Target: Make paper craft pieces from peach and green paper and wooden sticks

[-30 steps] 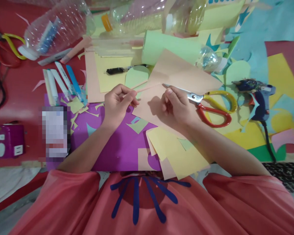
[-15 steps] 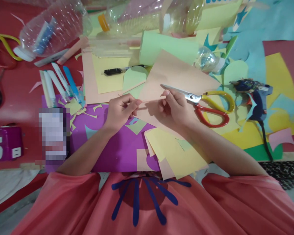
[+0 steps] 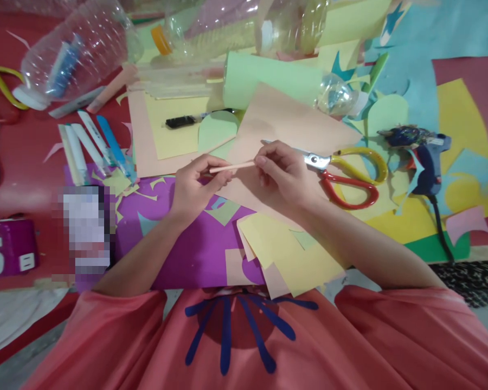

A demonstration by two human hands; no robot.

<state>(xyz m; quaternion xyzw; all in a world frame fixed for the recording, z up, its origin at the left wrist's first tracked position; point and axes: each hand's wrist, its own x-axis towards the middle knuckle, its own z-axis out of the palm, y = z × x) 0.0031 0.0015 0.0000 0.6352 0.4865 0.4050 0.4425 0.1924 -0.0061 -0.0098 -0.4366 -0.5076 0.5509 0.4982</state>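
"What's closest to the person, from where you stand?"

"Yellow cards (image 3: 309, 262) at the near edge of the worktop (image 3: 34, 151), partly over a purple sheet (image 3: 199, 252). Offcuts (image 3: 226, 212) lie about there, so a fair bit of cutting looks done."

"And the hands?"

"Just beyond, above the paper, with a thin peach strip (image 3: 243, 166) between them. The left hand (image 3: 197, 184) has thumb and forefinger closed on one end, a little of the strip poking out past them; the right hand (image 3: 283, 169) pinches the other end. The grip is closed on both sides, with no gap to speak of."

"Is the strip finished?"

"Cut free, I'd say. It may be doubled along its length, but it's too blurred for me to swear to it. It isn't fastened to anything yet."

"What lies past the hands?"

"The scissors (image 3: 314, 160), right beside the right hand, and a big peach sheet (image 3: 288, 114) with plenty of uncut paper left. A second strip (image 3: 223, 144) lies along the near edge of a green disc (image 3: 217, 128), unused."

"Farther back?"

"A bottle (image 3: 336, 96) with pale green paper (image 3: 272, 81) wrapped round it; that covering looks done. Behind it, clear bottles (image 3: 215, 32) look unwrapped."
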